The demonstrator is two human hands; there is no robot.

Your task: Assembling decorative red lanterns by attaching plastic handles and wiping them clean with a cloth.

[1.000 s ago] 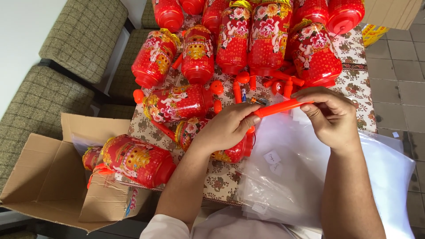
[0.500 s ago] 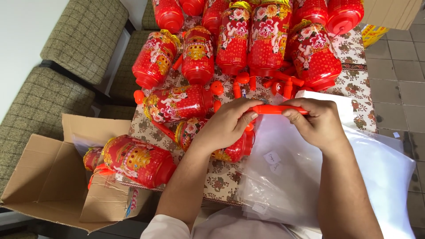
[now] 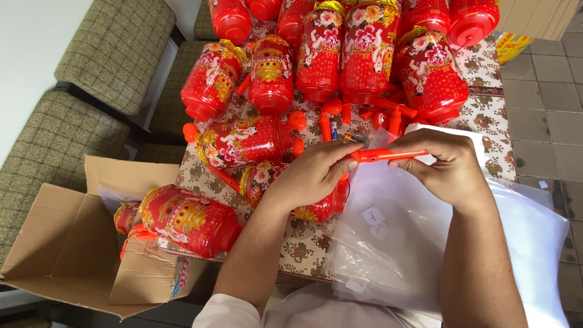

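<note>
My left hand (image 3: 313, 173) and my right hand (image 3: 446, 164) both pinch a thin red plastic stick (image 3: 385, 155), held level over the table. The left fingers close on its left end, where a small metal part shows; the right fingers grip its right half. Under my left hand lies a red lantern (image 3: 303, 197) on its side, partly hidden. Another red lantern (image 3: 243, 141) lies just beyond it. Loose red sticks (image 3: 388, 118) lie in a heap behind the held one.
Several red printed lanterns (image 3: 340, 48) crowd the far part of the floral-clothed table (image 3: 303, 249). Clear plastic bags (image 3: 401, 243) are stacked at the right. An open cardboard box (image 3: 67, 243) at the left holds a lantern (image 3: 188, 218). Checked chairs (image 3: 73, 109) stand left.
The red stick has come lower and nearer, and tilted level. My right hand slid left along it toward my left hand.
</note>
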